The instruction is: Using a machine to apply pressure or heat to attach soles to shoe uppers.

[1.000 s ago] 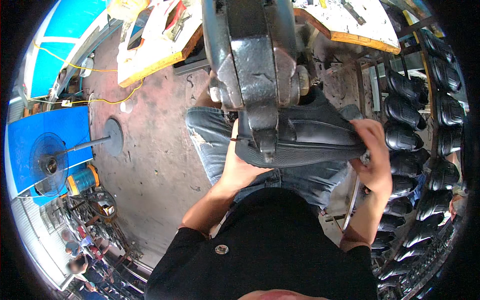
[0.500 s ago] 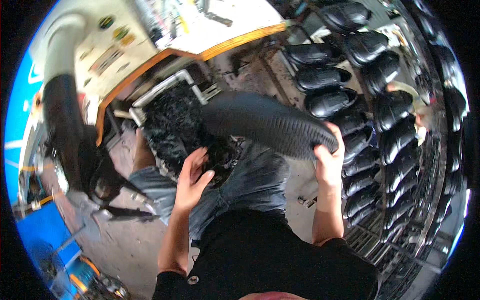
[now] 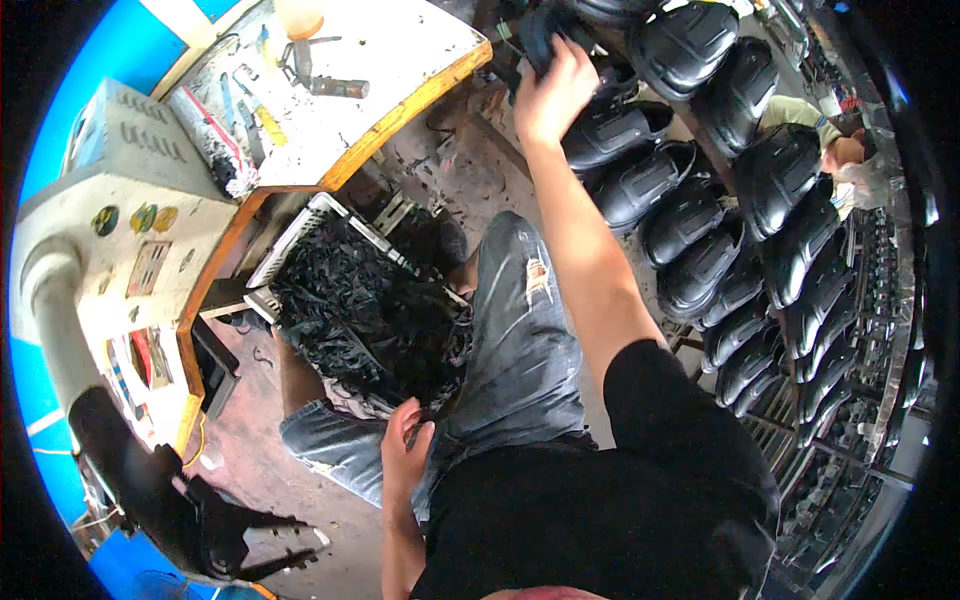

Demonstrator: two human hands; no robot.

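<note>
My right hand (image 3: pixel 558 92) reaches far forward, its fingers closed around a black shoe (image 3: pixel 545 38) at the far left end of a shoe rack. The hand hides part of that shoe. Close to my lap, my left hand (image 3: pixel 406 450) is empty, its fingers loosely bent and the thumb apart from them. Just beyond it stands a white plastic crate (image 3: pixel 318 212), full of black strips of trimmed scrap (image 3: pixel 350 300). The crate sits between my knees.
Rows of black shoes (image 3: pixel 690 45) fill the rack on my right. A wood-edged workbench (image 3: pixel 420 50) at the far left carries hand tools (image 3: pixel 335 87). At left are a grey machine (image 3: pixel 150 220) and its hose (image 3: pixel 65 330). Another person's arm (image 3: pixel 845 150) shows behind the rack.
My right hand has carried the shoe from in front of me, sole showing, forward to the rack's far end. My left hand has drawn back toward my lap. The view has shifted.
</note>
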